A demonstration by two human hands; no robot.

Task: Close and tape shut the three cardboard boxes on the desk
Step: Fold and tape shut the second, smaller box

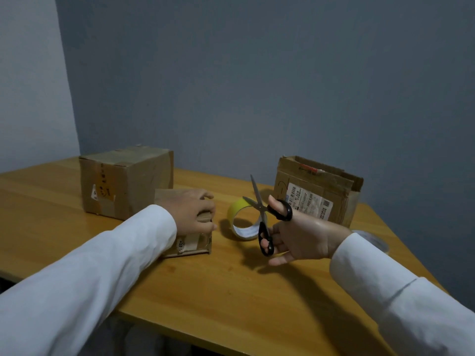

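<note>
1. The left hand (191, 211) lies on top of the small box (189, 244) near the front of the desk (231, 291), fingers curled over its far edge and gripping it, which holds the lid down.
2. The right hand (298, 233) holds the scissors (264, 217), thumb through 1 black loop and fingers through the other; the blades stand a little apart and point up and away.
3. The yellow tape roll (237, 214) stands on edge on the desk between the 2 hands, just behind the scissors. I cannot tell whether a strip runs from it to the small box.
4. The big box (123, 181) sits behind the left hand, flaps down, with tape across its top; it looks finished.
5. The labelled box (316, 194) at the back right has its top flaps up, so it is not yet closed.
6. A second, clear roll (377, 240) peeks out behind the right sleeve (401, 291).
7. Risks, as I judge them:
   - The parted blades are near the left fingers; a hasty snip beside the small box could nick them.
   - The roll on its edge could roll off if the scissors or a sleeve knock it.
   - If the left hand lifts too soon, the lid may spring up and the tape may wrinkle or stick to itself.
   - The right sleeve could sweep the clear roll over the desk edge.
</note>
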